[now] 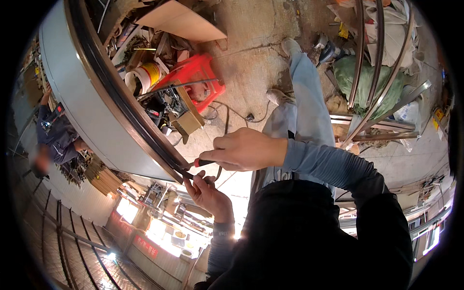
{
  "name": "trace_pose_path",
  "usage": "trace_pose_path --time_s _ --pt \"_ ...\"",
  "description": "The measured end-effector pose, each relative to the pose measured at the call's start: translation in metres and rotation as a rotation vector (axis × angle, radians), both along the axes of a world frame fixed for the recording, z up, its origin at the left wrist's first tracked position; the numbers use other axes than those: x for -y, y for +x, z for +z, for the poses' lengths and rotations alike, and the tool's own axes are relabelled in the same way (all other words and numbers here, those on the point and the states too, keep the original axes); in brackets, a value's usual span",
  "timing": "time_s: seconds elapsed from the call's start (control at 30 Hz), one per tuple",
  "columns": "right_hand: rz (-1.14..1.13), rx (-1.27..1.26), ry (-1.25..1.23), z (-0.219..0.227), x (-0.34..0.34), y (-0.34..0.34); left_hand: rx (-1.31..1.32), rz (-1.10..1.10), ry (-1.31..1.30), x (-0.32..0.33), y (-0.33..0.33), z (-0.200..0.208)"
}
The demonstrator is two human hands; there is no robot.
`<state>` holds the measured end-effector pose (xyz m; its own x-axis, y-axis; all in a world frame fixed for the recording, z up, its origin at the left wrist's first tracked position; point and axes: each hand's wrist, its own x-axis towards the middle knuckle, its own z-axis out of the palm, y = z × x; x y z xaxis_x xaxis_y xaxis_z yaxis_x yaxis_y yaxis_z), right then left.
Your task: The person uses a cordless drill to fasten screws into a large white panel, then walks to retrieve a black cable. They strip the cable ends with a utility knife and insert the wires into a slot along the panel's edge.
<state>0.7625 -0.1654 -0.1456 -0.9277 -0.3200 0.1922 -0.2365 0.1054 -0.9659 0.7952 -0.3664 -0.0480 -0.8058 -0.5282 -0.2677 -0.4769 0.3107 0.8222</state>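
A long panel point(104, 104) with a pale grey face and a brown metal frame point(126, 112) runs from upper left toward me. A black strip point(145, 130) lies along the frame's channel. My right hand point(246, 150) is closed around a hand tool with a red-and-black handle point(205, 163); its short metal tip meets the strip near the frame's near end. Just below, my left hand point(210, 195) pinches the black strip at that corner with curled fingers. The tool's exact kind is hard to make out.
A red plastic stool point(205, 65), a white bucket point(141, 79) and a cardboard box point(187, 118) of small parts stand beyond the frame. Cable point(228, 118) trails over the floor. Metal profiles point(382, 92) and a green sack point(345, 79) are at right. Another person point(60, 130) is at far left.
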Motion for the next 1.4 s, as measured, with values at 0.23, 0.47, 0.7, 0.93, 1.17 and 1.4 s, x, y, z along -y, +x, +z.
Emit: trace_pose_path --time_s 0.23,0.47,0.7,0.93,1.17,1.4 --pt "-0.018 -0.072 0.054 -0.003 0.015 -0.012 0.041 -0.044 -0.239 0.011 -0.001 -0.01" --pt "-0.083 -0.132 0.049 -0.004 0.021 -0.025 0.012 0.015 -0.238 -0.022 -0.012 -0.012" --pt "-0.072 -0.283 0.067 -0.022 0.02 -0.044 -0.006 -0.06 -0.337 -0.002 -0.006 -0.021" --pt "0.056 -0.331 0.09 -0.034 0.014 -0.057 0.004 -0.054 -0.419 -0.003 -0.003 -0.025" --pt "0.087 -0.325 0.029 -0.038 0.016 -0.067 0.075 -0.043 -0.436 -0.004 -0.01 -0.021" --pt "0.261 -0.212 0.093 -0.025 0.008 -0.075 0.059 -0.041 -0.414 -0.003 -0.008 -0.022"
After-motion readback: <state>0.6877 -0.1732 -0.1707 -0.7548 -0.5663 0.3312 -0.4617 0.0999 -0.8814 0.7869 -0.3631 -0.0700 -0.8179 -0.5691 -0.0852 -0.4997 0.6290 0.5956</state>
